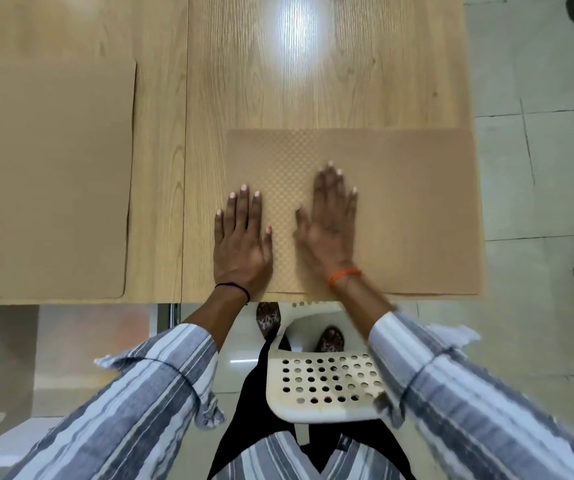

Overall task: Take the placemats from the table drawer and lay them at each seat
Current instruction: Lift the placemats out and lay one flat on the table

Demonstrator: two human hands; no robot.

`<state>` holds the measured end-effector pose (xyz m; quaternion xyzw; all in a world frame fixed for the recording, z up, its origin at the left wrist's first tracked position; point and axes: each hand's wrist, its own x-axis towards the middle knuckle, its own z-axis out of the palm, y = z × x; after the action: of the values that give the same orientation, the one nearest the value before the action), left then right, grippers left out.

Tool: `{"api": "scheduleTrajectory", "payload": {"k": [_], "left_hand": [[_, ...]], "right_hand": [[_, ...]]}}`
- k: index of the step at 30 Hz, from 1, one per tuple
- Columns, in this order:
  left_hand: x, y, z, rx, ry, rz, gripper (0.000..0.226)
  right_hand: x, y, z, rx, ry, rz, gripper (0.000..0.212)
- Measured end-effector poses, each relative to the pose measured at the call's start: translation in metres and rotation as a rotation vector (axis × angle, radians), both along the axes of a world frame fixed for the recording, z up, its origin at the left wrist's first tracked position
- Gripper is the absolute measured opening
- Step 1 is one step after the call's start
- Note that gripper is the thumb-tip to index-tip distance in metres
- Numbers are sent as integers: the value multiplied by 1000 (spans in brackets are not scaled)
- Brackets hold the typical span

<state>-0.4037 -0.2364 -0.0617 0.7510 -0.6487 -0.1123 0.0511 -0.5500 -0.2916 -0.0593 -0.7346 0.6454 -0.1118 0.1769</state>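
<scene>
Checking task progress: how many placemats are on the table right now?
2: one placemat at the left seat, another under both hands at the right; more may lie out of view.

2 placemats on table [313, 81], left placemat [50, 178], right placemat [417, 209] w/ chair [323, 389] before it

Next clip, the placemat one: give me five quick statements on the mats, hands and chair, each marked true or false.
1. Both hands, left hand and right hand, lie flat with straight fingers. True.
2. The right hand rests on the left placemat. False: it rests on the right placemat.
3. Two placemats lie on the table. True.
4. The right placemat is rolled up. False: it lies flat.
5. A white chair with holes stands below the table edge. True.
</scene>
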Motion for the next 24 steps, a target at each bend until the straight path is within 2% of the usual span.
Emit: {"api": "scheduleTrajectory", "payload": {"k": [2,5,10,15,19,24], "left_hand": [[1,-1,-2,-18,16,0,60],[5,0,-7,-33,16,-10,59],[5,0,-6,-42,26,-10,58],[4,1,-6,-45,34,-3,58],[2,0,-3,-41,49,17,59],[1,1,-3,-41,48,18,59]], "right_hand": [[26,43,1,8,-10,43,63],[22,75,-9,36,87,58,60],[-37,62,-9,32,153,61,67],[-111,51,-9,37,219,-76,76],[-157,44,-8,34,215,-195,75],[-185,42,-8,17,211,-230,74]]}}
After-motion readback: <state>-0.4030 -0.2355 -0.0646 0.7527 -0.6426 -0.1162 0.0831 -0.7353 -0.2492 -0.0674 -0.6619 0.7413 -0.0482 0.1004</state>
